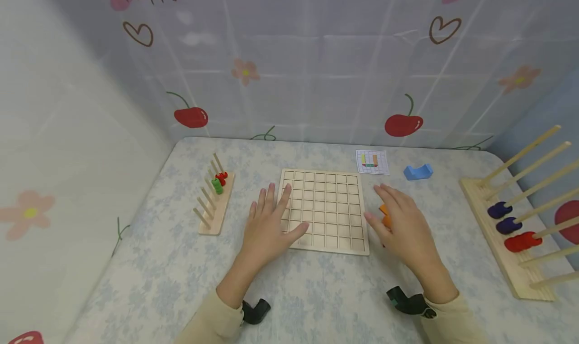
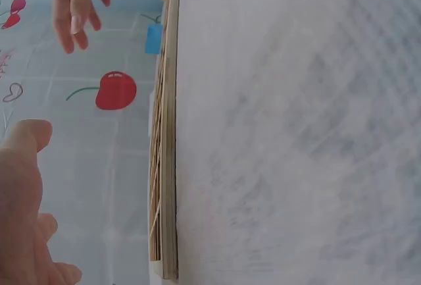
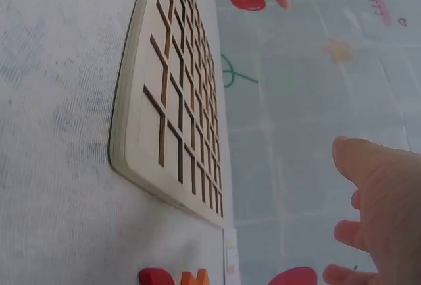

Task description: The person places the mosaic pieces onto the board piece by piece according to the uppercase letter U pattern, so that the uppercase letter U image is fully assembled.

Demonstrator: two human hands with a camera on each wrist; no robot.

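Observation:
A square wooden grid board [image 1: 329,211] lies flat on the table between both hands. My left hand [image 1: 267,228] hovers over its left edge with fingers spread and holds nothing. On the other side, my right hand [image 1: 402,226] is raised beside the board's right edge, fingers extended and slightly bent, with nothing in its grasp. Below the right hand sit orange pieces [image 1: 386,218], mostly covered by it in the head view. In the right wrist view, a red piece [image 3: 156,276] and orange pieces [image 3: 195,277] show past the board's corner.
A small peg rack [image 1: 221,203] with red and green beads stands left. A large peg rack [image 1: 493,233] with dark blue and red beads stands right. Behind the board lie a printed pattern card [image 1: 373,162] and a blue notched block [image 1: 418,172]. Patterned cloth hangs behind.

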